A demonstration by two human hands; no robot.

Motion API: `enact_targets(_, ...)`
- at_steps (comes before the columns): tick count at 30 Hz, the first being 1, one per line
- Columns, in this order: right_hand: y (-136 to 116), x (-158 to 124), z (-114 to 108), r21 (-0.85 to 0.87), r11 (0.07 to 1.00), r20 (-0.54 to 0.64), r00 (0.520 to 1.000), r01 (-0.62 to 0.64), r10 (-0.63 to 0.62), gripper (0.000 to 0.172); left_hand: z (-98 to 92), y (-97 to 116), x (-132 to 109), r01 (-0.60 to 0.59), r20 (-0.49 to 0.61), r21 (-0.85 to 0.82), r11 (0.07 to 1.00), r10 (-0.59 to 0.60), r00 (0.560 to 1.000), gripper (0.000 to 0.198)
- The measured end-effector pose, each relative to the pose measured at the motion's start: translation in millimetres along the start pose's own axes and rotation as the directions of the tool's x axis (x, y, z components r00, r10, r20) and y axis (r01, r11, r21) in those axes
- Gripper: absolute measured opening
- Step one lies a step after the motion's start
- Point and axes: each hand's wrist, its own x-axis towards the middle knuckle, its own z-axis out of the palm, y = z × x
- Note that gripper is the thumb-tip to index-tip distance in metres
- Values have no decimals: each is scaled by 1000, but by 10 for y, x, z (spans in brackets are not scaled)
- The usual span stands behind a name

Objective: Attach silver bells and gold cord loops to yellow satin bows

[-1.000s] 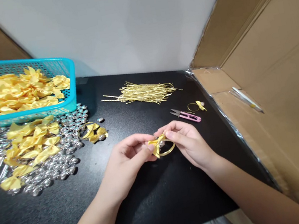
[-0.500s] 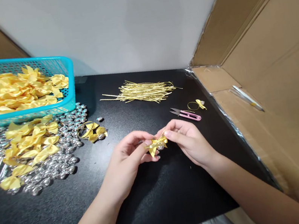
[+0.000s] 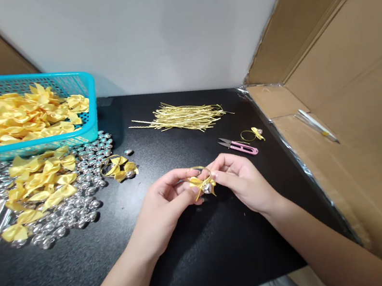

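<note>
Between my two hands is a yellow ribbon bow (image 3: 196,184) with a silver bell (image 3: 207,188) at its front and a gold twist tie (image 3: 200,167) looped above it. My left hand (image 3: 170,193) pinches the bow's left side between thumb and fingers. From the right, my right hand (image 3: 238,176) grips the bow's other edge near the tie. Pink thread snips (image 3: 243,146) lie beyond my right hand, beside a bow with a bell and looped tie (image 3: 257,133). Finger undersides are partly hidden.
A blue basket (image 3: 90,101) of yellow bows stands at the back left. Before it lie silver bells (image 3: 59,231) and loose bows (image 3: 41,180). A bundle of gold ties (image 3: 186,116) lies at the back. Cardboard walls (image 3: 353,62) rise on the right, near a white-handled tool (image 3: 314,123).
The bow has turned between my fingers, so its bell now faces up toward me and the tie's loop stands above it. Both hands stay in nearly the same place.
</note>
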Motion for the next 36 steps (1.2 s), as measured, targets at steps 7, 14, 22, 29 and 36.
enact_targets(7, 2, -15, 18, -45, 995, -30, 996, 84, -85, 22, 11, 5, 0, 24, -10, 17, 1000, -24, 1000, 17)
enact_targets(14, -16, -32, 41, -110, 985, -78, 987, 134, -143, 25, -1, -8, 1, 145, 93, 43, 988, -149, 984, 20)
enact_targets(22, -31, -18, 22, -43, 992, -61, 990, 122, -125, 25, 10, -18, -8, 25, 51, 28, 999, -26, 998, 17)
enact_targets(29, -44, -34, 48, -65, 990, -55, 991, 122, -126, 21, 14, -18, 7, 71, -3, -46, 996, -71, 997, 25)
enact_targets(36, -45, -34, 46, -103, 989, -58, 992, 109, -115, 28, 38, -14, -8, 63, -32, -10, 998, -63, 997, 24)
